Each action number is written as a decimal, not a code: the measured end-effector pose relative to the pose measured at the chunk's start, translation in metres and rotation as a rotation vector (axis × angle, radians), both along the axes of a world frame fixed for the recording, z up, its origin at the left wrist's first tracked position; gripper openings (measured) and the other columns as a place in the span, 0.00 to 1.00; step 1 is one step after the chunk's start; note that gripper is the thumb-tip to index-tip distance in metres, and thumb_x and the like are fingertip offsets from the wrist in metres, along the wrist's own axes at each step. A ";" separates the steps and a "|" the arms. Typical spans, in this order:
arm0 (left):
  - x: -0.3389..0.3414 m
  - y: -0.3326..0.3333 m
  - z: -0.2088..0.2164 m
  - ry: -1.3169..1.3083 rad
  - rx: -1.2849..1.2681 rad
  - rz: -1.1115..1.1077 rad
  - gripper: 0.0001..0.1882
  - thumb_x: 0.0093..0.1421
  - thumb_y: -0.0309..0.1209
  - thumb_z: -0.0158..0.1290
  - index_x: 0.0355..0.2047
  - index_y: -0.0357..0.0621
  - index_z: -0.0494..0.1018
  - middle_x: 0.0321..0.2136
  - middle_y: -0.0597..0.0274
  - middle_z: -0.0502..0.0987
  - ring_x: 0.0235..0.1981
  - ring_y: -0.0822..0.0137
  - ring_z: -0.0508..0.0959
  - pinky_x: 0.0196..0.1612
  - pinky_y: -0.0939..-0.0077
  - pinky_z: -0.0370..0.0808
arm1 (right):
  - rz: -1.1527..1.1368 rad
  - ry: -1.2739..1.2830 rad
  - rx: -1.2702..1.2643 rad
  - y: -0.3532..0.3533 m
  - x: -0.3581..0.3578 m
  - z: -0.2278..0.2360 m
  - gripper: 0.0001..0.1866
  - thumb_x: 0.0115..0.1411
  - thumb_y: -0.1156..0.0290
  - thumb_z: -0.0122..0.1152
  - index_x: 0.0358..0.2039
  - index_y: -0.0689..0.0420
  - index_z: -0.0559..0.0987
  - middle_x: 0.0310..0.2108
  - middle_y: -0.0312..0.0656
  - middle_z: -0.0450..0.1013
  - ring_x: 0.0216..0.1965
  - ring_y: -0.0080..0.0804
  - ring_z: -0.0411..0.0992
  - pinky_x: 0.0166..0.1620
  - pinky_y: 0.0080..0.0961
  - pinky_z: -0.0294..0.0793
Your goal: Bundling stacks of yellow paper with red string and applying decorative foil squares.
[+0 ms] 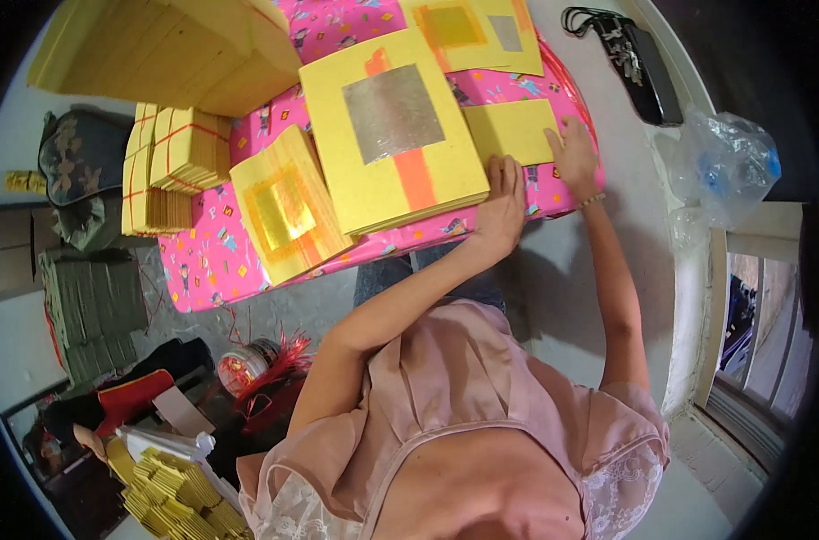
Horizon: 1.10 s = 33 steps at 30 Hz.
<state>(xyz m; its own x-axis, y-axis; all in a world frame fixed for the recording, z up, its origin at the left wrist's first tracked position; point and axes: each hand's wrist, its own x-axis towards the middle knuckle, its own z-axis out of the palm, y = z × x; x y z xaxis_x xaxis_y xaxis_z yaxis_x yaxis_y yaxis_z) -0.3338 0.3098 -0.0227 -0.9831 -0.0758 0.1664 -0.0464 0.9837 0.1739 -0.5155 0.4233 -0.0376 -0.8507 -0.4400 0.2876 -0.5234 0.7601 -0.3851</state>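
Note:
My left hand point(501, 205) rests with fingers spread on the near right corner of a thick stack of yellow paper sheets with a silver foil square and an orange stripe point(393, 135). My right hand point(573, 153) lies flat on a plain yellow sheet point(510, 130) to the right of that stack. Both sit on a pink patterned tabletop point(213, 265). A smaller stack with a gold foil square point(288, 211) lies to the left of the big stack.
More foil sheets point(474, 31) lie at the far edge. Bundles of tied yellow paper point(180, 157) and a large yellow pile point(175, 49) stand at the left. Folded yellow papers point(171, 495) heap at lower left. A clear plastic bag point(724, 166) and a black strap point(634, 58) lie on the right.

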 end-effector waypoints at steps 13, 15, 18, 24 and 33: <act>0.112 -0.072 0.142 0.413 0.502 -0.250 0.15 0.51 0.27 0.64 0.41 0.45 0.77 0.38 0.59 0.74 0.37 0.57 0.75 0.39 0.62 0.71 | 0.629 -0.078 -0.250 -0.057 0.101 0.178 0.13 0.59 0.68 0.64 0.43 0.59 0.77 0.42 0.45 0.74 0.46 0.43 0.73 0.48 0.33 0.73; 0.122 -0.093 0.154 0.510 0.422 -0.116 0.15 0.50 0.28 0.63 0.40 0.45 0.77 0.37 0.60 0.74 0.38 0.57 0.72 0.38 0.63 0.69 | 0.854 0.018 -0.135 -0.071 0.119 0.187 0.16 0.54 0.66 0.68 0.41 0.58 0.78 0.42 0.43 0.74 0.45 0.41 0.73 0.47 0.34 0.73; 0.125 -0.122 0.155 0.516 0.354 -0.036 0.17 0.49 0.29 0.65 0.40 0.46 0.78 0.37 0.60 0.75 0.38 0.57 0.73 0.39 0.63 0.70 | 0.962 0.144 -0.109 -0.084 0.130 0.189 0.18 0.50 0.67 0.70 0.41 0.58 0.79 0.40 0.42 0.75 0.43 0.41 0.73 0.46 0.33 0.73; 0.127 -0.147 0.142 0.415 0.339 0.027 0.15 0.48 0.29 0.66 0.38 0.46 0.80 0.36 0.62 0.78 0.37 0.59 0.75 0.40 0.65 0.73 | 1.018 0.123 -0.053 -0.090 0.125 0.189 0.12 0.52 0.67 0.70 0.36 0.58 0.81 0.38 0.40 0.75 0.39 0.39 0.73 0.42 0.34 0.73; 0.124 -0.153 0.148 0.409 0.469 0.035 0.08 0.50 0.28 0.66 0.32 0.43 0.84 0.31 0.59 0.82 0.31 0.61 0.77 0.35 0.69 0.75 | 1.002 -0.202 -0.161 -0.098 0.116 0.186 0.07 0.56 0.69 0.67 0.27 0.60 0.81 0.29 0.41 0.73 0.32 0.38 0.73 0.34 0.31 0.72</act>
<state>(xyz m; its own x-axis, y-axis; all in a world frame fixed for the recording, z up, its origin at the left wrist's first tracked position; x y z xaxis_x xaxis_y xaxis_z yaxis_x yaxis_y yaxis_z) -0.2101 0.1567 0.1256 -0.8425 -0.2629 0.4702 0.0849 0.7971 0.5978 -0.3992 0.3258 0.1482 -0.1542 -0.9419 0.2984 -0.8018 -0.0572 -0.5949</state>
